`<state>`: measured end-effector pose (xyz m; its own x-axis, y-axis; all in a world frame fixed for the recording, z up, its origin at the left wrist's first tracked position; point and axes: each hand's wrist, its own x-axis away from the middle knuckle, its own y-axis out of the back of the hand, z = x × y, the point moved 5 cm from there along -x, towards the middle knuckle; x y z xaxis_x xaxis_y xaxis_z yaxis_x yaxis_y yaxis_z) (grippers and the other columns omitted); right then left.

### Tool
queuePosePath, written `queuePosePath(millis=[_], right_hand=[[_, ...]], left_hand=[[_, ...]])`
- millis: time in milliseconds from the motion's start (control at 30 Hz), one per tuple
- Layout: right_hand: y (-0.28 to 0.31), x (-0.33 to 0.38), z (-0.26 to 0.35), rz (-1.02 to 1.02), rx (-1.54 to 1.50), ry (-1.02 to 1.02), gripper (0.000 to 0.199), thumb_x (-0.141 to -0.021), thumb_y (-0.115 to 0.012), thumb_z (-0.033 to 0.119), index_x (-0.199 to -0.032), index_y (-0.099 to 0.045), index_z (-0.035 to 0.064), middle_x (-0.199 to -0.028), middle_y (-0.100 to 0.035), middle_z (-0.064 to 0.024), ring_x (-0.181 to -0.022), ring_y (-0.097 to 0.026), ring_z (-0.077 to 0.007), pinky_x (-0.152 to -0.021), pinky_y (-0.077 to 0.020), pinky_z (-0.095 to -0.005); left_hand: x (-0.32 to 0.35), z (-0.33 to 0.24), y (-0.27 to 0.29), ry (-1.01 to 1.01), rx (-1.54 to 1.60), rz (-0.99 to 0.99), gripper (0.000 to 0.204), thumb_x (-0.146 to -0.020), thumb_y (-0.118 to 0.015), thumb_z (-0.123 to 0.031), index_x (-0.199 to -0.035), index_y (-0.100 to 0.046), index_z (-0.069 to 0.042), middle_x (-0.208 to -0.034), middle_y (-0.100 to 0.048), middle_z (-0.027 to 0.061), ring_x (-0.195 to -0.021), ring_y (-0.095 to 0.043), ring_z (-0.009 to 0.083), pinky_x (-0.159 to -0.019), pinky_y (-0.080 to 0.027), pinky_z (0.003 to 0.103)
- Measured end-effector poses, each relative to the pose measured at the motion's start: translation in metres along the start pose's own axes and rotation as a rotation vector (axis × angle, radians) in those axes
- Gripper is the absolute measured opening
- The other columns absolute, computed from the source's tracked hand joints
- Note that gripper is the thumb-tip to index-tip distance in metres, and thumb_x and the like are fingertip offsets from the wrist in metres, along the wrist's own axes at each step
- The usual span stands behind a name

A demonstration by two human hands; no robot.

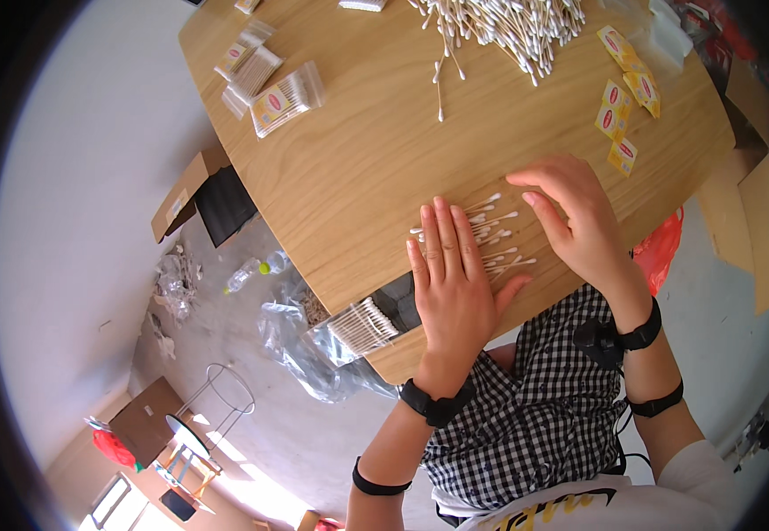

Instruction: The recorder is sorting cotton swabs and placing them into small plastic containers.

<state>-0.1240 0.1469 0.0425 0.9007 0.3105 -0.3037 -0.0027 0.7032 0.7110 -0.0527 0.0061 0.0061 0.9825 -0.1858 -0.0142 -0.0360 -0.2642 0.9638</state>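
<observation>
My left hand lies flat, fingers stretched, over a small bunch of cotton swabs near the front edge of the wooden table. Swab tips stick out to the right of its fingers; the rest are hidden beneath it. Just right of these swabs, my right hand is held with thumb and fingers apart and nothing between them. A clear bag of swabs sits at the table's left front edge, beside a dark grey pad partly covered by my left hand.
A large loose pile of cotton swabs spreads at the far side. Several yellow cards lie at the right. Filled swab packets rest at the far left. Open cardboard boxes, clear plastic sheeting and a red bag surround the table.
</observation>
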Motion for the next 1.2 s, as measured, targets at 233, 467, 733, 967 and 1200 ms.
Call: queuePosePath(millis=[233, 467, 733, 967, 1200], right_hand=[[0.004, 0.026, 0.000, 0.001, 0.000, -0.098, 0.019, -0.086, -0.060, 0.000, -0.104, -0.063, 0.0055, -0.100, -0.063, -0.0101, -0.096, -0.057, -0.0304, -0.085, -0.0446, -0.0399], [0.009, 0.037, 0.002, -0.029, -0.045, -0.139, 0.023, -0.083, -0.063, -0.002, -0.106, -0.062, 0.0052, -0.101, -0.062, -0.0094, -0.097, -0.057, -0.0300, -0.085, -0.0447, -0.0393], [-0.003, 0.038, 0.014, 0.127, 0.019, -0.027, 0.024, -0.077, -0.067, -0.001, -0.098, -0.062, 0.0070, -0.096, -0.061, -0.0071, -0.095, -0.056, -0.0282, -0.084, -0.0444, -0.0399], [-0.006, 0.031, 0.013, 0.179, 0.042, -0.017, 0.016, -0.076, -0.068, 0.001, -0.083, -0.056, 0.0070, -0.087, -0.057, -0.0056, -0.088, -0.054, -0.0273, -0.081, -0.0428, -0.0393], [-0.004, 0.024, 0.015, 0.270, 0.112, -0.020, 0.016, -0.077, -0.067, 0.003, -0.080, -0.052, 0.0062, -0.084, -0.053, -0.0064, -0.089, -0.052, -0.0271, -0.081, -0.0429, -0.0389]], left_hand=[[-0.035, 0.001, 0.002, 0.021, -0.081, -0.032, 0.112, -0.072, -0.059, -0.072, -0.144, -0.032, 0.009, -0.153, -0.029, 0.0241, -0.145, -0.024, 0.0340, -0.117, -0.022, 0.046], [-0.015, -0.001, 0.014, 0.006, 0.032, 0.080, 0.110, -0.076, -0.065, -0.065, -0.146, -0.025, 0.010, -0.155, -0.025, 0.0252, -0.146, -0.020, 0.0359, -0.117, -0.018, 0.053], [0.022, 0.025, 0.037, 0.131, 0.199, -0.012, 0.109, -0.080, -0.070, -0.055, -0.150, -0.015, 0.008, -0.156, -0.017, 0.0276, -0.147, -0.013, 0.0403, -0.116, -0.008, 0.059], [0.007, 0.014, 0.025, 0.080, 0.195, 0.047, 0.107, -0.081, -0.069, -0.053, -0.150, -0.015, 0.008, -0.157, -0.016, 0.0279, -0.147, -0.012, 0.0411, -0.116, -0.009, 0.059], [0.006, 0.016, 0.030, 0.065, 0.239, -0.067, 0.091, -0.084, -0.072, -0.032, -0.148, -0.022, 0.007, -0.156, -0.020, 0.0269, -0.146, -0.018, 0.0408, -0.115, -0.012, 0.060]])
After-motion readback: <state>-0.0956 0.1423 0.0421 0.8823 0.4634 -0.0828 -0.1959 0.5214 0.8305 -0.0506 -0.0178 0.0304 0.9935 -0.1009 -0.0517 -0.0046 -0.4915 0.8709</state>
